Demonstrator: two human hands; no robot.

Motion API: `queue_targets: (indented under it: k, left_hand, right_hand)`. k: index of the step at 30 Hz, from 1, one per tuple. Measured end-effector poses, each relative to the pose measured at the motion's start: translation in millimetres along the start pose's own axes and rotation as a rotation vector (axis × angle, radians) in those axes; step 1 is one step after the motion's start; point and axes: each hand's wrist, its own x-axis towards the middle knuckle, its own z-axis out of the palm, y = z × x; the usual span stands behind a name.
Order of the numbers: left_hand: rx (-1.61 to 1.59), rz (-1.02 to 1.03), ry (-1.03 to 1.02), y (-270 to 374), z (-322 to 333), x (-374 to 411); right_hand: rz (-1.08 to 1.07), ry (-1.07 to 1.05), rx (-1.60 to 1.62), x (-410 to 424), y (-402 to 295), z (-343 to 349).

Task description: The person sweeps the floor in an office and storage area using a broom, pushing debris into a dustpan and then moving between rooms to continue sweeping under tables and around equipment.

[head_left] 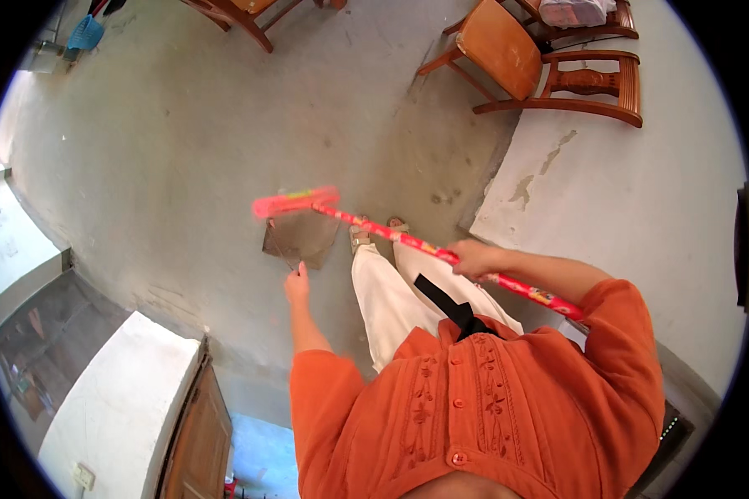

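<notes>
My right hand (474,259) grips the red patterned pole of a broom (406,239). The pole slants from beside my right arm down to a pink, blurred head at the left, above the far edge of a dustpan. My left hand (297,284) is closed on the thin handle of that dustpan (303,237), a grey-brown pan low over or on the concrete floor; which of the two I cannot tell. The broom head hides part of the pan's far side. Whether anything lies in the pan is unclear.
Wooden chairs (502,47) stand at the upper right, one bearing a plastic-wrapped bundle (574,11). Another chair (243,15) is at the top. A blue basket (86,33) is at the upper left. A wooden door (196,436) is at the lower left, beside a white wall.
</notes>
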Motion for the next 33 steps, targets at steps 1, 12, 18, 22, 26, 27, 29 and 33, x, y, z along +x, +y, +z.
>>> queue_targets:
  k: [1, 12, 18, 22, 26, 27, 29, 33]
  left_hand:
    - [-0.014, 0.014, 0.022, -4.0, 0.4, 0.5]
    - [-0.066, 0.004, 0.020, -8.9, -2.2, -6.1]
    - [-0.201, 0.034, 0.057, -11.2, 10.1, 10.6]
    - [-0.259, 0.065, 0.038, -26.7, 25.6, 39.0]
    - [-0.304, 0.038, -0.067, 1.3, 4.4, 30.4]
    - [-0.315, 0.015, -0.072, 4.2, 0.3, 34.2]
    - [-0.330, -0.010, -0.108, 32.7, -5.2, 36.4]
    - [-0.396, -0.067, -0.187, 97.2, -26.9, 19.4]
  right_hand:
    - [-0.023, 0.074, -0.112, 5.4, -1.8, -10.1]
    - [-0.143, 0.493, -0.386, 224.4, -65.5, -93.0]
    - [-0.163, 0.332, -0.152, 149.8, 8.3, 42.9]
    - [-0.018, -0.065, 0.014, 76.1, 42.5, 81.7]
    - [-0.111, 0.040, 0.000, 40.0, 101.4, 130.8]
    - [-0.099, 0.073, 0.009, 22.8, 104.5, 129.3]
    - [-0.045, 0.155, 0.082, -30.4, 103.5, 116.1]
    - [0.080, 0.252, 0.469, -82.1, 123.1, 96.5]
